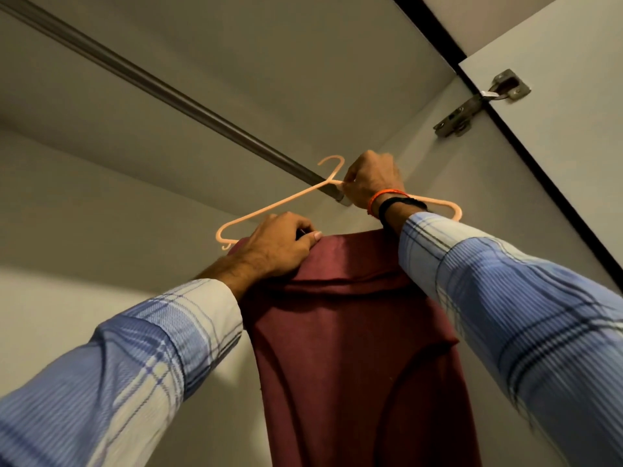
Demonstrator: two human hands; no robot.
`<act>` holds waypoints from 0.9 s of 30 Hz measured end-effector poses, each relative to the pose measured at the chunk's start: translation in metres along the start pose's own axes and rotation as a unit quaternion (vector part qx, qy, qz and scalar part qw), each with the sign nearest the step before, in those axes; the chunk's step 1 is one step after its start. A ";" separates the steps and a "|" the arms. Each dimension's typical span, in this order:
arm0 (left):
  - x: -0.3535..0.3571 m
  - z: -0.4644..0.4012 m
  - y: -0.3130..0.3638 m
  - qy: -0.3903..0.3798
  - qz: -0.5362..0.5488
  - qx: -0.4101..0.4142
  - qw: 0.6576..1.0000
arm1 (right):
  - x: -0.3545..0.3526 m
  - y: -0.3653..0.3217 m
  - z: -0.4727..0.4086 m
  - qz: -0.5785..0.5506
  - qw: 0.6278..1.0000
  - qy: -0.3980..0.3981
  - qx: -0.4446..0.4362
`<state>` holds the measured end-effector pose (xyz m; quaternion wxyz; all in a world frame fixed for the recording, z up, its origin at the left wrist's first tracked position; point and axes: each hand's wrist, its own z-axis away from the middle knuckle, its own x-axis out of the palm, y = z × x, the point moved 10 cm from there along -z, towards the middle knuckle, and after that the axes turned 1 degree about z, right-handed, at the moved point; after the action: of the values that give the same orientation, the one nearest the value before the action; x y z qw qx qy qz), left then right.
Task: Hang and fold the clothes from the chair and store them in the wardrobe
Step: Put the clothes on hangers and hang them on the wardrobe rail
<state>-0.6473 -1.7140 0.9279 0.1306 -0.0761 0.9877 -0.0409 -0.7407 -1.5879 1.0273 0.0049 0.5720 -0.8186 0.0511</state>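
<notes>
A maroon garment hangs folded over the lower bar of a pale pink plastic hanger. My right hand grips the hanger just below its hook, close to the right end of the dark wardrobe rail. The hook is raised beside the rail; I cannot tell whether it sits on it. My left hand grips the top edge of the garment at the hanger's lower bar, fingers curled over the cloth. Both arms reach upward inside the wardrobe.
The grey wardrobe ceiling and back wall surround the rail. An open door with a metal hinge stands at the upper right. The rail runs diagonally from upper left to the side panel.
</notes>
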 end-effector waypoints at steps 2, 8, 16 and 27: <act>0.000 -0.006 -0.004 -0.003 -0.002 -0.003 1.000 | 0.004 -0.005 -0.006 0.006 1.000 -0.004 -0.004; 0.001 -0.010 -0.016 -0.002 -0.008 -0.021 1.000 | 0.020 -0.020 -0.012 0.004 0.999 -0.029 -0.019; 0.028 0.008 -0.032 -0.057 -0.034 -0.024 0.998 | 0.050 -0.009 0.009 0.011 0.997 -0.067 -0.044; 0.034 0.012 -0.037 -0.020 -0.045 -0.037 0.998 | 0.029 0.007 0.039 0.097 0.988 -0.050 -0.113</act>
<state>-0.6713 -1.7571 0.9116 0.1452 -0.1259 0.9813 -0.0083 -0.7554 -1.6161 0.9899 0.0235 0.4871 -0.8702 -0.0703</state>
